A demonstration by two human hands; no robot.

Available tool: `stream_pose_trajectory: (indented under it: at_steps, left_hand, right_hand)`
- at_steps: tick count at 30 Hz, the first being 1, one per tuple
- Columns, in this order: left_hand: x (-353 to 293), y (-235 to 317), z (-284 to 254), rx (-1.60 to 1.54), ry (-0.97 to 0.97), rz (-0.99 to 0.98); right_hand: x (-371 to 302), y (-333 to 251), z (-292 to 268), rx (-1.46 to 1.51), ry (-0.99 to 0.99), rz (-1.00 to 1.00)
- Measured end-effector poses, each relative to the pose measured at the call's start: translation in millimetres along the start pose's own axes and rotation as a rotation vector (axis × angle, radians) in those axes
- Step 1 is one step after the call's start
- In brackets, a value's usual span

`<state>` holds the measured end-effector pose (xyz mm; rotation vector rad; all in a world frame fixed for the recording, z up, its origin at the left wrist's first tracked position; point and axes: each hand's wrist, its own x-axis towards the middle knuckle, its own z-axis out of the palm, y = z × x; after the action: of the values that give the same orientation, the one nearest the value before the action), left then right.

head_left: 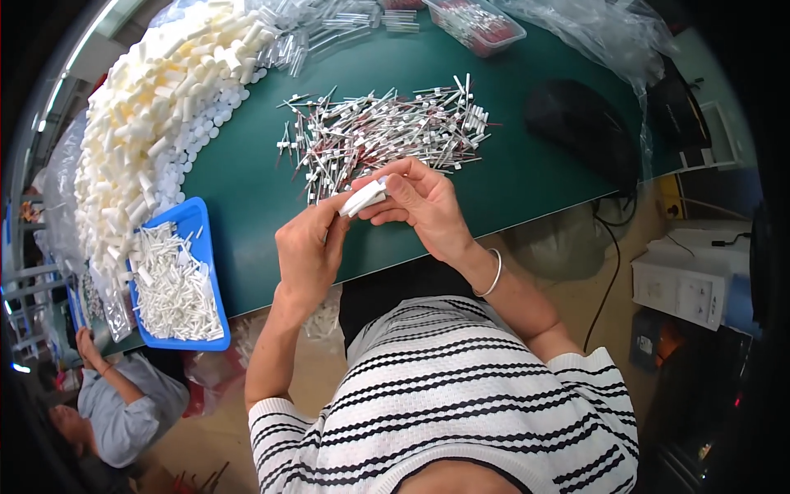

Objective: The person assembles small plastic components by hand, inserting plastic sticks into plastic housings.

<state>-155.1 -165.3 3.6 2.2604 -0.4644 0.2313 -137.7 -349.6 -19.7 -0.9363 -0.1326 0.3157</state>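
Close to the table's front edge, my left hand point(309, 247) and my right hand point(432, 210) meet, fingers closed around a small white tube-like piece point(364, 198). My left fingertips pinch its lower left end. The thumb and fingers of my right hand hold the upper right end and partly cover it, so whether it is one piece or several cannot be told. Just beyond my hands spreads a loose heap of thin white sticks point(387, 128), many with reddish ends and small white collars.
On the left, a blue tray point(216, 300) holds short white tubes. A big pile of white cylinders point(140, 107) and round white caps point(202, 128) lies beyond it. Clear tubes point(329, 33), a clear box point(498, 37), plastic film point(592, 33) and a black object point(572, 123) stand farther off. A co-worker point(136, 412) sits left.
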Motion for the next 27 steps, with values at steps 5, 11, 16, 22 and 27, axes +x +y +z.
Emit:
stream_pose_trajectory:
  at_steps: [5,11,16,22,27]
  left_hand:
    - [3,3,6,-0.283,0.036,-0.167]
    - [13,-7,-13,-0.495,-0.147,-0.313]
    - [103,-52,-23,-0.471,-0.174,-0.189]
    - [177,-121,-5,-0.325,0.366,-0.153]
    - [134,-126,-15,-0.258,0.235,-0.193]
  right_hand:
    - [8,10,-7,-0.197,0.014,-0.166]
    - [17,-10,-9,-1.067,-0.086,-0.680]
    - [13,-8,2,-1.075,0.036,-0.549]
    - [-20,-2,-16,-1.232,0.099,-0.736]
    - [-54,17,-35,-1.552,-0.136,-0.689]
